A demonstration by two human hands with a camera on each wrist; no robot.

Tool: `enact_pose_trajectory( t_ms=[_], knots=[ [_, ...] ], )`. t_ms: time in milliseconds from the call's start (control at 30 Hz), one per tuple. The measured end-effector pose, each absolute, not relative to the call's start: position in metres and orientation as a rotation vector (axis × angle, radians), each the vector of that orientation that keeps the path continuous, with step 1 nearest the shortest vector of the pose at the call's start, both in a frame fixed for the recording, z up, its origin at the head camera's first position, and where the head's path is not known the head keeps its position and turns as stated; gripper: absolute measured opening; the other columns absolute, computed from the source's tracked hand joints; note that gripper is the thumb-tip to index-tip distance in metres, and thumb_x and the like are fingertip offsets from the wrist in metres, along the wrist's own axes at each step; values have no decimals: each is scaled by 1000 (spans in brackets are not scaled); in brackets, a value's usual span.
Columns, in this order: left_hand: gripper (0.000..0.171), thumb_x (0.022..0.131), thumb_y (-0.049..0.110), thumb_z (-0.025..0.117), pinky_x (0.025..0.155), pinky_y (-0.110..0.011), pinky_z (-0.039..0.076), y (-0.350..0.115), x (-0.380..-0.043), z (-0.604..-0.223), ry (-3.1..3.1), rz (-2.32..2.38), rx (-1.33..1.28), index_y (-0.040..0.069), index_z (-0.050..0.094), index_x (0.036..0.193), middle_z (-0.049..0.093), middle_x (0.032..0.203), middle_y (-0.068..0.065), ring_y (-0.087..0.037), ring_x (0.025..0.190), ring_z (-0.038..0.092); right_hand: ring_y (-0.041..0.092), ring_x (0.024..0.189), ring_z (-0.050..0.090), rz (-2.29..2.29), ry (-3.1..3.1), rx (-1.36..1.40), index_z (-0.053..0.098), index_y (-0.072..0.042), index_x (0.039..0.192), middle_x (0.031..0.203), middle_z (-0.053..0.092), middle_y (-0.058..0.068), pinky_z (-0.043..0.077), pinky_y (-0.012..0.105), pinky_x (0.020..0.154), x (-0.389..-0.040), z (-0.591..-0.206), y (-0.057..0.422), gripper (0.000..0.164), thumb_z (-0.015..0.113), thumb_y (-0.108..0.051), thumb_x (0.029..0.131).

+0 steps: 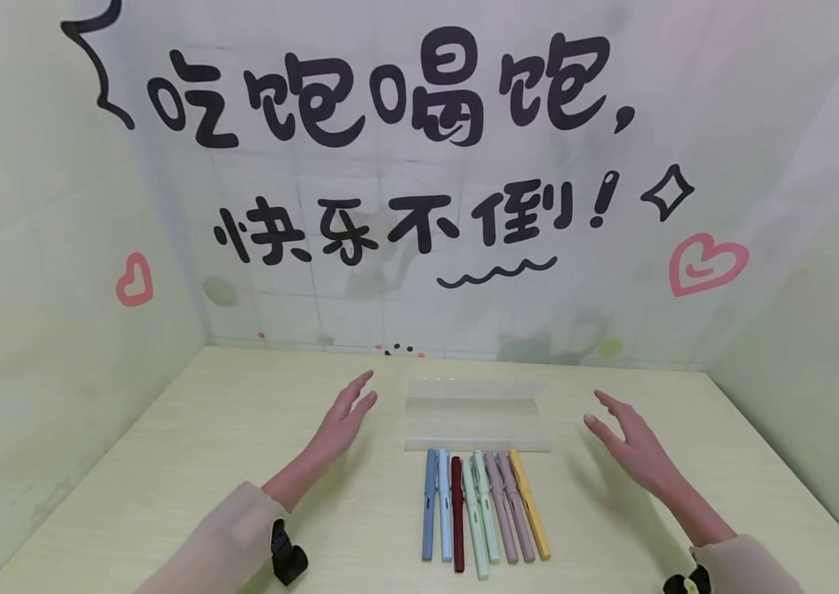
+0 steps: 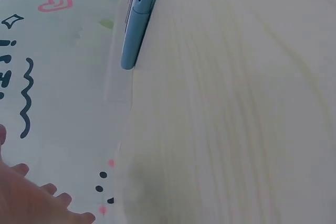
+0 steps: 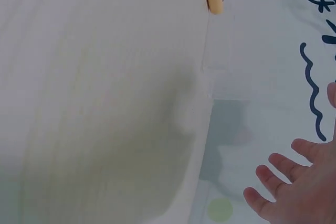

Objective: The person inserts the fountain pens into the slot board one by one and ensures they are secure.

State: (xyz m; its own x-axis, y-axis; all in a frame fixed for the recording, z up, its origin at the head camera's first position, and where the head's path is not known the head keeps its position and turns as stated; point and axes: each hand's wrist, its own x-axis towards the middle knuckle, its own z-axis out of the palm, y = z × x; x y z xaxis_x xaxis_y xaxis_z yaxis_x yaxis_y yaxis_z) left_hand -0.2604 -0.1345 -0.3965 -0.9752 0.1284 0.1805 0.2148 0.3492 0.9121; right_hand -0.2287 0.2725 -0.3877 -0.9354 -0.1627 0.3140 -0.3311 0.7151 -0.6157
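Note:
Several capped pens lie side by side on the table: a dark blue pen [image 1: 430,505], a light blue pen [image 1: 445,505], a dark red pen [image 1: 458,516], mint green pens [image 1: 474,520], mauve pens [image 1: 501,507] and a yellow pen [image 1: 530,505]. Just behind them sits a clear plastic case [image 1: 474,417]. My left hand [image 1: 341,425] hovers left of the case, fingers straight, holding nothing. On the other side my right hand [image 1: 634,445] is held up with its fingers extended and thumb apart, also holding nothing. In the wrist views, the left hand [image 2: 31,198] and right hand [image 3: 296,184] show spread fingers.
The pale wooden table [image 1: 167,495] meets a printed backdrop [image 1: 419,313] with large black characters at the back. Side panels [image 1: 40,371] rise at left and right. Both wrists carry black camera straps [image 1: 287,554] below light sleeves [image 1: 222,540].

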Motion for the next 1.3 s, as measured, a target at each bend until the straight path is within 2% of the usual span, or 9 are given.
enact_pose_trajectory(
  t_ms=[367, 600, 833, 1067, 1300],
  knots=[
    [45, 93, 27, 43, 95, -54, 25, -116, -264, -406, -2412, -1914, -200, 11, 34, 134, 31, 135, -19, -34, 121, 32, 31, 107, 44, 1153, -2724, 404, 41, 0, 127, 123, 46, 18, 39, 49, 83, -221, -405, 256, 48, 45, -33, 92],
    [42, 92, 22, 45, 95, -51, 28, -106, -269, -412, -2389, -1924, -154, 8, 38, 131, 35, 132, -20, -35, 117, 36, 25, 95, 51, 1193, -2765, 417, 47, -2, 123, 106, 56, 9, 43, 39, 75, -219, -408, 242, 43, 49, -30, 90],
    [37, 92, 17, 45, 93, -48, 32, -97, -274, -415, -2385, -1884, -90, 4, 43, 127, 40, 127, -23, -38, 115, 38, 17, 84, 52, 1224, -2821, 450, 53, -4, 117, 92, 58, 0, 43, 31, 66, -223, -413, 231, 38, 53, -29, 88],
    [37, 92, 16, 45, 93, -48, 33, -87, -277, -415, -2376, -1863, -84, 2, 43, 126, 40, 125, -24, -40, 113, 39, 16, 76, 53, 1196, -2859, 578, 55, -2, 112, 85, 59, 0, 44, 28, 62, -225, -415, 222, 34, 57, -25, 86],
    [38, 92, 19, 45, 92, -45, 35, -81, -283, -415, -2383, -1837, -61, 4, 43, 127, 40, 127, -22, -36, 112, 41, 14, 72, 53, 1170, -2900, 657, 55, -2, 112, 81, 57, -1, 45, 25, 60, -227, -417, 214, 34, 60, -19, 83]
  ],
)
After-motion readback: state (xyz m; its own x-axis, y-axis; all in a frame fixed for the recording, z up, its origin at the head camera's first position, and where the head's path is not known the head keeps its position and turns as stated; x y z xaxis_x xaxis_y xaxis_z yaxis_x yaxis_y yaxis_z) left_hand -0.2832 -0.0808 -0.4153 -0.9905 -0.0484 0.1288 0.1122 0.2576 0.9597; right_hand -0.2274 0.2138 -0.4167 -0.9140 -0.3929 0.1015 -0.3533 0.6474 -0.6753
